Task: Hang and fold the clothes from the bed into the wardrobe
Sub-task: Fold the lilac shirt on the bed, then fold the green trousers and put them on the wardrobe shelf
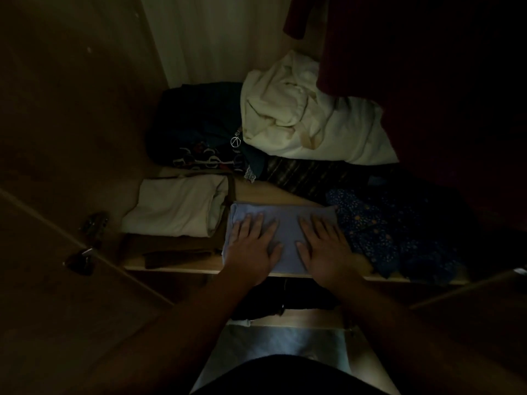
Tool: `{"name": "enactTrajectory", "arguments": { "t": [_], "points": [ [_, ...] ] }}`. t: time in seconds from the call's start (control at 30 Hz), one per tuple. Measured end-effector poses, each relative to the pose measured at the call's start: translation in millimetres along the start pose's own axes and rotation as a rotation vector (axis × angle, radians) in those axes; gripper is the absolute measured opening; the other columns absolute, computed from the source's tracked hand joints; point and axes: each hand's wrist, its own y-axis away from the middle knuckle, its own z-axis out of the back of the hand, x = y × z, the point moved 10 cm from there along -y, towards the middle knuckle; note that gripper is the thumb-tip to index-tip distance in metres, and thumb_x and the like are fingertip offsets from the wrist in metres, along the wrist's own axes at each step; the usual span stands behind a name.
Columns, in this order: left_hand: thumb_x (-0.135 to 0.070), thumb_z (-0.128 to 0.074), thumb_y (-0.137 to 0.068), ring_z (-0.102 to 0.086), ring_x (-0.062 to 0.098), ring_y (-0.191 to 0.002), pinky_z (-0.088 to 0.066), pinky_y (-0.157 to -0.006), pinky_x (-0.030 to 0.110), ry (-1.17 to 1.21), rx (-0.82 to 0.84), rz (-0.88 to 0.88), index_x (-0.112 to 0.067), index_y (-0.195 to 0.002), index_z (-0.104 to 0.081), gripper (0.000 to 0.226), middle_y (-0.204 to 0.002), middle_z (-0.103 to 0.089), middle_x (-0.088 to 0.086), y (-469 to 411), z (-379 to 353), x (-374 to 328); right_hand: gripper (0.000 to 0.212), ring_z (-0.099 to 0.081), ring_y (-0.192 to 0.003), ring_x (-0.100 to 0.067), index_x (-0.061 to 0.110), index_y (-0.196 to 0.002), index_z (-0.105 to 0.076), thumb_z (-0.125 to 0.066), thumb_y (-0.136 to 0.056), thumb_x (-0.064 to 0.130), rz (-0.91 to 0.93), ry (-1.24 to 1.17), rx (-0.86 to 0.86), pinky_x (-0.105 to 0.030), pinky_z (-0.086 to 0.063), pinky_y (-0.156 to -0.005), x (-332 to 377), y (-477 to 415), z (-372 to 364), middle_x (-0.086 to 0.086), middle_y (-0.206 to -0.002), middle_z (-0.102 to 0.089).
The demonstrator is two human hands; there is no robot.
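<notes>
Dim wardrobe interior; folded pale-blue garment (286, 230) lies at the front of the wooden shelf (171, 269), between a folded white garment (176, 212) on the left and a dark-blue floral garment (385, 232) touching its right edge. Left hand (252, 242) and right hand (325, 246) both rest on it, palms down; grip spread flat, fingers straight, pinching nothing; likely pressing the fold flat and squaring it in its slot. Behind: crumpled cream bundle (299, 118) beside a dark patterned pile (199, 138); dark-red garment (399, 67) hangs upper right. Judgement: placing step nearly done; the slot is narrow, so sliding the hands out could rumple the neighbours.
</notes>
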Motion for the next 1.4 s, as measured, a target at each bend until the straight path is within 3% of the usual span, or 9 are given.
{"name": "enactTrajectory", "arguments": {
  "t": [0.2, 0.33, 0.53, 0.77, 0.97, 1.2, 1.4],
  "points": [
    [-0.062, -0.024, -0.099, -0.007, 0.026, -0.154, -0.001, -0.122, 0.048, 0.000, -0.024, -0.015, -0.039, -0.158, -0.015, 0.064, -0.167, -0.013, 0.002, -2.1, 6.0, -5.3, 0.062, -0.032, -0.146, -0.028, 0.027, -0.155, -0.030, -0.024, -0.100, 0.056, 0.004, -0.047, 0.020, -0.043, -0.024, -0.120, -5.7, -0.5, -1.2, -0.008, -0.159, -0.034],
    [-0.057, -0.026, -0.100, -0.006, 0.028, -0.153, -0.004, -0.122, 0.052, 0.011, -0.026, -0.070, -0.030, -0.158, -0.016, 0.064, -0.166, -0.016, 0.005, -2.7, 22.5, -17.8, 0.057, -0.021, -0.150, -0.027, 0.013, -0.155, -0.030, -0.028, -0.106, 0.042, -0.051, -0.052, -0.018, -0.039, -0.015, -0.121, -14.8, 15.9, 24.5, -0.011, -0.160, -0.031],
    [-0.061, -0.019, -0.099, -0.005, 0.028, -0.153, -0.013, -0.122, 0.051, 0.145, -0.006, -0.248, -0.032, -0.158, -0.007, 0.067, -0.167, -0.014, 0.004, 48.8, 49.7, -88.4, 0.054, -0.016, -0.151, -0.029, 0.017, -0.154, -0.032, -0.034, -0.104, 0.039, -0.218, -0.079, -0.208, -0.048, -0.023, -0.119, -31.6, 132.2, 83.8, -0.010, -0.162, -0.026],
    [-0.055, -0.031, -0.100, -0.009, 0.025, -0.152, -0.014, -0.122, 0.048, 0.132, 0.010, -0.595, -0.030, -0.158, -0.015, 0.065, -0.166, -0.020, 0.003, 205.3, 37.6, -260.5, 0.058, -0.022, -0.149, -0.032, 0.015, -0.150, -0.041, -0.047, -0.096, 0.036, -0.611, -0.072, -0.352, -0.047, -0.025, -0.119, -97.3, 387.1, 101.8, -0.012, -0.159, -0.033],
    [-0.054, -0.033, -0.100, -0.013, 0.026, -0.152, -0.014, -0.122, 0.045, 0.148, 0.060, -0.983, -0.032, -0.159, -0.012, 0.066, -0.165, -0.020, 0.004, 399.9, 2.4, -430.6, 0.062, -0.031, -0.146, -0.036, 0.016, -0.149, -0.043, -0.046, -0.092, 0.040, -0.938, -0.032, -0.459, -0.046, -0.029, -0.118, -131.1, 647.0, 96.3, -0.014, -0.155, -0.039],
    [-0.054, -0.033, -0.099, -0.012, 0.028, -0.153, -0.013, -0.123, 0.046, 0.074, 0.186, -1.356, -0.030, -0.159, -0.011, 0.068, -0.166, -0.016, 0.006, 649.6, -56.3, -572.8, 0.062, -0.025, -0.149, -0.033, 0.018, -0.153, -0.035, -0.051, -0.096, 0.037, -1.399, 0.029, -0.472, -0.047, -0.027, -0.119, -111.4, 961.9, 70.7, -0.012, -0.159, -0.033],
    [-0.054, -0.032, -0.100, -0.011, 0.029, -0.153, -0.013, -0.123, 0.049, 0.043, 0.245, -1.618, -0.030, -0.159, -0.011, 0.067, -0.166, -0.016, 0.007, 803.8, -78.2, -644.1, 0.062, -0.022, -0.150, -0.031, 0.019, -0.155, -0.030, -0.047, -0.098, 0.038, -1.679, 0.012, -0.475, -0.046, -0.026, -0.120, -75.4, 1124.4, 54.9, -0.009, -0.161, -0.030]
  ]
}}
